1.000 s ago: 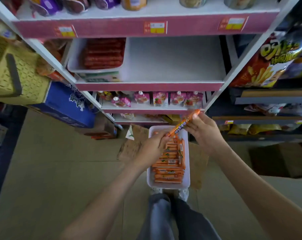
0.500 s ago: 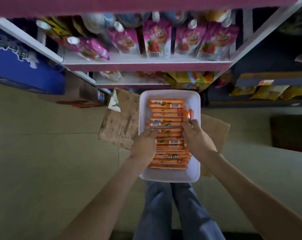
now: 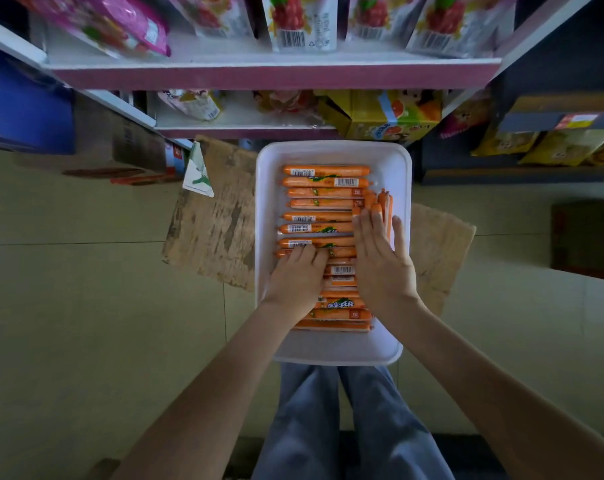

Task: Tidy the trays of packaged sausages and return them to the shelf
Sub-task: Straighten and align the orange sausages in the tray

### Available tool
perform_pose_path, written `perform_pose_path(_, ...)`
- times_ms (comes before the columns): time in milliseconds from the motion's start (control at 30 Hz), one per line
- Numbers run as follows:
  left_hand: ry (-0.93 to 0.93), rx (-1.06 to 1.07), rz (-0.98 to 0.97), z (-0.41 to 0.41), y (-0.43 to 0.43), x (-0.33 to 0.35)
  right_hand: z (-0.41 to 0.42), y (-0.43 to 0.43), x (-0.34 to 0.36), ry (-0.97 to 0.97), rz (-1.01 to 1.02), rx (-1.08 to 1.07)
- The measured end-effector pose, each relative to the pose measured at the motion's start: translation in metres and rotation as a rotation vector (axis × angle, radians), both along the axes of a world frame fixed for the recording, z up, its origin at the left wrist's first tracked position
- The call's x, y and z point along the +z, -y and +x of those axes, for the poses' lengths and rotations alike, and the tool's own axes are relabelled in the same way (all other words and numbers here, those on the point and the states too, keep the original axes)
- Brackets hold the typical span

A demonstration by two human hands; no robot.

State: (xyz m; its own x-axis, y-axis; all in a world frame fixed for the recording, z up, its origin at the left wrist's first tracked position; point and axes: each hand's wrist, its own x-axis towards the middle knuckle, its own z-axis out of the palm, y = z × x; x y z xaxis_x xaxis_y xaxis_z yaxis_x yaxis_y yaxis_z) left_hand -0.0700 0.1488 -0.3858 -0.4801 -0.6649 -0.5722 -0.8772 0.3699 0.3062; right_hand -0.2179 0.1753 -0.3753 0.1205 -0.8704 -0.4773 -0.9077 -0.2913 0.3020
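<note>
A white tray (image 3: 335, 152) lies on cardboard on the floor in front of the shelf. Several orange packaged sausages (image 3: 323, 183) lie crosswise in it in a row, and a few (image 3: 383, 202) stand lengthwise along the right wall. My left hand (image 3: 295, 277) rests on the sausages at the tray's left side, its fingers bent over them. My right hand (image 3: 380, 258) lies flat with straight fingers on the right ends of the row, touching the lengthwise sausages. The sausages beneath both hands are hidden.
Brown cardboard (image 3: 217, 216) spreads under the tray. The pink-edged shelf (image 3: 272, 76) with fruit pouches (image 3: 298, 20) is just beyond, with a yellow box (image 3: 390, 114) on the lower level. A blue carton (image 3: 23, 109) stands left. My legs (image 3: 345, 427) are below the tray.
One second ago both hands held one sausage up above the tray. It has been laid down, the view has tilted down and nearer, and both hands now lie on the row.
</note>
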Motion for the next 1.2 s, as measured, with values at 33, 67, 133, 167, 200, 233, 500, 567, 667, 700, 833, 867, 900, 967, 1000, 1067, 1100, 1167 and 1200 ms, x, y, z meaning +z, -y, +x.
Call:
perform_pose_path(33, 0.014, -0.036, -0.005, 0.0, 0.0, 0.0, -0.001, -0.001, 0.0, 0.03, 0.0, 0.013)
perform_pose_path(67, 0.031, -0.058, -0.01, 0.0, 0.0, 0.0, -0.002, -0.001, 0.0, 0.069, 0.017, 0.025)
perform_pose_path(133, 0.058, -0.07, -0.013, -0.002, 0.006, 0.005, -0.003, 0.0, 0.0, 0.094, 0.035, 0.029)
perform_pose_path(167, 0.069, -0.084, -0.02, -0.004, 0.008, 0.007, -0.003, 0.001, 0.0, 0.094, 0.024, 0.017)
perform_pose_path(200, 0.086, -0.097, -0.021, -0.006, 0.012, 0.01, -0.004, 0.001, -0.001, 0.108, 0.008, -0.005)
perform_pose_path(233, 0.101, -0.098, -0.02, -0.008, 0.015, 0.013, -0.005, 0.002, -0.003, 0.138, -0.017, -0.027)
perform_pose_path(500, 0.049, 0.021, -0.155, -0.011, 0.02, 0.035, -0.015, 0.005, -0.002, 0.413, -0.184, -0.123)
perform_pose_path(567, 0.011, 0.032, -0.148, -0.008, 0.02, 0.045, -0.019, 0.006, 0.001, 0.443, -0.181, -0.119)
perform_pose_path(667, 0.028, 0.002, -0.155, -0.001, 0.023, 0.057, -0.022, 0.011, 0.011, 0.399, -0.018, -0.115)
perform_pose_path(700, 0.045, 0.007, -0.15, 0.002, 0.023, 0.06, -0.022, 0.012, 0.013, 0.374, 0.048, -0.119)
perform_pose_path(833, -0.023, 0.182, -0.077, 0.014, 0.024, 0.078, -0.021, 0.013, 0.025, 0.539, -0.005, -0.26)
perform_pose_path(867, -0.088, 0.265, -0.039, 0.016, 0.024, 0.085, -0.02, 0.014, 0.033, 0.691, -0.027, -0.363)
perform_pose_path(900, -0.155, 0.341, 0.0, 0.017, 0.025, 0.092, -0.02, 0.017, 0.047, 0.905, 0.011, -0.514)
perform_pose_path(967, -0.269, 0.428, 0.047, 0.016, 0.029, 0.114, -0.018, 0.025, 0.089, 1.311, 0.149, -0.802)
perform_pose_path(1000, -0.323, 0.45, 0.063, 0.014, 0.032, 0.127, -0.016, 0.03, 0.113, 1.406, 0.13, -0.856)
perform_pose_path(1067, -0.43, 0.469, 0.078, 0.008, 0.038, 0.16, -0.016, 0.041, 0.162, 1.428, -0.019, -0.836)
perform_pose_path(1100, -0.471, 0.468, 0.074, 0.005, 0.042, 0.177, -0.016, 0.046, 0.186, 1.43, -0.091, -0.824)
perform_pose_path(1167, -0.521, 0.458, 0.055, -0.001, 0.05, 0.217, -0.017, 0.056, 0.237, 1.471, -0.175, -0.811)
perform_pose_path(1200, -0.538, 0.44, 0.024, -0.004, 0.054, 0.238, -0.018, 0.06, 0.262, 1.494, -0.198, -0.806)
